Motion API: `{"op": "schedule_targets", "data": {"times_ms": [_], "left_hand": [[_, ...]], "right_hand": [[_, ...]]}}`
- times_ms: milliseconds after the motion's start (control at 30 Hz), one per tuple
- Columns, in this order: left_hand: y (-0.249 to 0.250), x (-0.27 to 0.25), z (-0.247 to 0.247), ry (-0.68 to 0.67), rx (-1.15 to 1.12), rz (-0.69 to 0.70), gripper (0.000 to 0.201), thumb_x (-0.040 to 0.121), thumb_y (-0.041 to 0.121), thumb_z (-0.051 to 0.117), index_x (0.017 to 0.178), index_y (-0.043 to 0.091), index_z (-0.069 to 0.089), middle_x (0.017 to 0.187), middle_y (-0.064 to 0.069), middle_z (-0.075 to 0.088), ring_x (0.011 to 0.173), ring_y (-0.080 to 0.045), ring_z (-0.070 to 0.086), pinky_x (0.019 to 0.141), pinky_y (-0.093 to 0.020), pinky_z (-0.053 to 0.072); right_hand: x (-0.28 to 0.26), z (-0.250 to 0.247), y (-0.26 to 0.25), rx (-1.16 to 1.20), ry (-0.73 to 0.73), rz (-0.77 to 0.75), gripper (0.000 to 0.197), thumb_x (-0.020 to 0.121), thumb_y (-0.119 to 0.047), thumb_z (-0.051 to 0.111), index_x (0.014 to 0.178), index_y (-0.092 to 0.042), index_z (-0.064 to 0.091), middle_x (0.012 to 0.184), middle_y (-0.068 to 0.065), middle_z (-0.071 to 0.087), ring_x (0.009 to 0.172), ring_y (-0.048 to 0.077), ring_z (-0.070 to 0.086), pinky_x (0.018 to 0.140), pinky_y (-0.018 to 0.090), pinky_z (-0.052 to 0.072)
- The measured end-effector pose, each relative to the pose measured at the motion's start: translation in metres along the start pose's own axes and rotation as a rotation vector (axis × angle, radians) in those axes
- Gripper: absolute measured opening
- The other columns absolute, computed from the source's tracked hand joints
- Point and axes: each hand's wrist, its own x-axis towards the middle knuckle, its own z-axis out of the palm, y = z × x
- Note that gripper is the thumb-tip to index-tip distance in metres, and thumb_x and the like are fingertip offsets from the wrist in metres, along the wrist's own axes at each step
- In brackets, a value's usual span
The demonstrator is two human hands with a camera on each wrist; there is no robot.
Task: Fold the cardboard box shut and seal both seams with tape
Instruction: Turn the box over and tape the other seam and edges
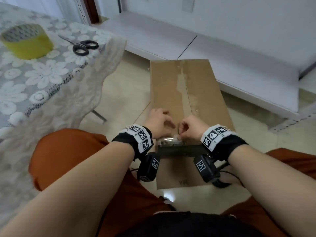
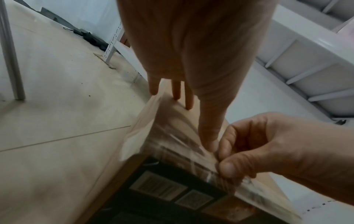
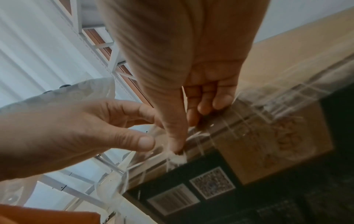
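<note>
A brown cardboard box point(image 1: 171, 86) stands on the floor between my knees, its top flaps folded flat, with old tape marks along the middle seam. A strip of clear tape point(image 1: 171, 140) lies over the near top edge, above a black label point(image 1: 179, 151) on the front face. My right hand point(image 1: 189, 127) pinches the tape's end between thumb and fingers point(image 3: 178, 150). My left hand point(image 1: 159, 120) rests on the box top with straight fingers point(image 2: 177, 94), and its thumb point(image 2: 210, 136) presses the tape point(image 2: 178, 142) beside the right hand point(image 2: 228, 166).
At the left, a table under a lace cloth point(image 1: 42, 79) carries a yellow tape roll point(image 1: 27, 41) and black scissors point(image 1: 82, 46). A low white shelf unit point(image 1: 239, 57) runs behind and right of the box. My orange-clad knees flank the box.
</note>
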Motion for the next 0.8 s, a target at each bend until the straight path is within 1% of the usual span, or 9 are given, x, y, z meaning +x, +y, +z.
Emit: {"op": "schedule_targets", "data": {"times_ms": [67,167,267,333,367,467,600,700,800], "left_hand": [[-0.003,-0.001,0.005,0.016,-0.018,0.016,0.022,0.072,0.035,0.079,0.093,0.034,0.071,0.148,-0.002,0.034,0.137,-0.024,0.02,0.116,-0.041,0.016],[-0.006,-0.001,0.008,0.018,-0.045,0.026,0.018,0.068,0.035,0.082,0.081,0.035,0.069,0.149,0.0,0.033,0.137,-0.022,0.019,0.116,-0.043,0.016],[-0.009,0.001,0.009,0.016,-0.071,0.03,0.017,0.066,0.038,0.082,0.077,0.032,0.071,0.148,0.0,0.033,0.136,-0.022,0.019,0.116,-0.045,0.017],[-0.01,0.001,0.009,0.014,-0.08,0.025,0.016,0.066,0.038,0.082,0.074,0.031,0.071,0.148,0.001,0.033,0.136,-0.022,0.019,0.116,-0.045,0.018],[-0.01,0.002,0.009,0.012,-0.088,0.023,0.015,0.065,0.037,0.083,0.073,0.032,0.071,0.148,0.001,0.033,0.136,-0.021,0.019,0.116,-0.045,0.017],[-0.01,0.002,0.009,-0.009,-0.105,0.024,0.018,0.063,0.032,0.086,0.073,0.03,0.07,0.149,0.003,0.031,0.138,-0.02,0.016,0.117,-0.044,0.016],[-0.009,0.004,0.005,-0.048,-0.081,0.024,0.023,0.06,0.029,0.088,0.074,0.031,0.07,0.15,0.005,0.028,0.139,-0.019,0.013,0.117,-0.045,0.015],[-0.007,0.005,0.003,-0.077,-0.045,0.021,0.027,0.057,0.028,0.089,0.071,0.032,0.066,0.151,0.006,0.026,0.14,-0.02,0.011,0.117,-0.045,0.015],[-0.006,0.006,0.003,-0.094,0.027,0.029,0.028,0.057,0.028,0.089,0.076,0.029,0.067,0.152,0.006,0.023,0.141,-0.02,0.01,0.116,-0.042,0.017]], "right_hand": [[0.001,0.002,0.0,-0.032,0.008,-0.015,0.014,0.073,-0.015,0.079,0.07,-0.016,0.066,0.073,-0.003,0.065,0.076,0.016,0.063,0.075,0.03,0.051],[0.002,0.002,0.0,-0.05,-0.016,-0.021,0.013,0.072,-0.02,0.08,0.071,-0.014,0.068,0.076,0.001,0.069,0.077,0.018,0.065,0.075,0.032,0.053],[0.003,0.0,0.001,0.001,-0.029,-0.011,0.016,0.073,-0.024,0.08,0.072,-0.011,0.07,0.073,0.0,0.069,0.074,0.018,0.064,0.074,0.031,0.053],[0.004,-0.002,0.001,0.032,-0.036,-0.014,0.018,0.074,-0.024,0.079,0.074,-0.008,0.071,0.069,-0.004,0.065,0.07,0.014,0.059,0.071,0.029,0.05],[0.004,-0.002,0.001,0.027,-0.04,-0.016,0.018,0.074,-0.023,0.079,0.075,-0.007,0.071,0.069,-0.003,0.065,0.069,0.013,0.058,0.07,0.028,0.05],[0.007,-0.001,-0.001,-0.023,-0.041,-0.016,0.018,0.071,-0.021,0.082,0.074,-0.008,0.069,0.071,0.002,0.066,0.064,0.012,0.057,0.069,0.031,0.051],[0.01,-0.001,-0.002,-0.065,-0.071,-0.005,0.022,0.069,-0.023,0.083,0.072,-0.008,0.067,0.07,0.003,0.067,0.061,0.011,0.056,0.063,0.027,0.048],[0.011,0.0,-0.005,-0.144,-0.087,0.0,0.024,0.068,-0.027,0.083,0.07,-0.011,0.066,0.074,0.005,0.07,0.065,0.014,0.059,0.067,0.031,0.051],[0.011,0.003,-0.007,-0.198,-0.076,-0.006,0.025,0.068,-0.03,0.083,0.066,-0.015,0.062,0.075,0.004,0.07,0.067,0.016,0.06,0.068,0.032,0.051]]}}
